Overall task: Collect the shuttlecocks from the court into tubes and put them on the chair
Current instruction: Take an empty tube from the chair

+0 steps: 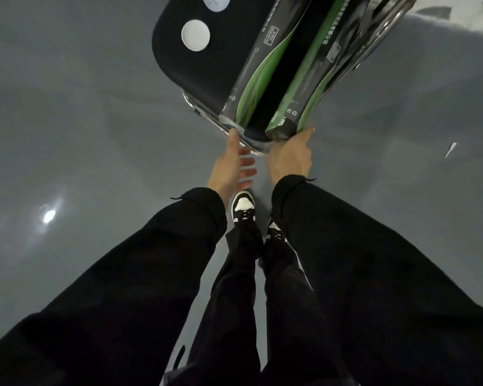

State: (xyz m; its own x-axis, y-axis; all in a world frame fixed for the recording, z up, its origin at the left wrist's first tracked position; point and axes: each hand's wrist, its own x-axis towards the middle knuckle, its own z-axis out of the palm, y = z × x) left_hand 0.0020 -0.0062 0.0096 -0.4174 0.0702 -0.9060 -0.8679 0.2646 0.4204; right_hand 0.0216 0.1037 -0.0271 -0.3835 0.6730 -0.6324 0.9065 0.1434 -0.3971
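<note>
Two tubes lying side by side on chair seat (207,76), long axes roughly parallel, running from seat's near edge toward backrest side. Left tube (258,71): dark grey-black with green curved stripe, small printed label panel midway; near end overhanging seat's near edge slightly. Right tube (315,65): same dark and green pattern, white lettering and label panel; near end also at seat edge. Black gap of seat visible between them, tubes apart. Two white round caps on seat, left of tubes: one (195,35) fully visible, other (214,2) cut by frame top. Chair: black seat, chrome frame. Tube contents not visible.
</note>
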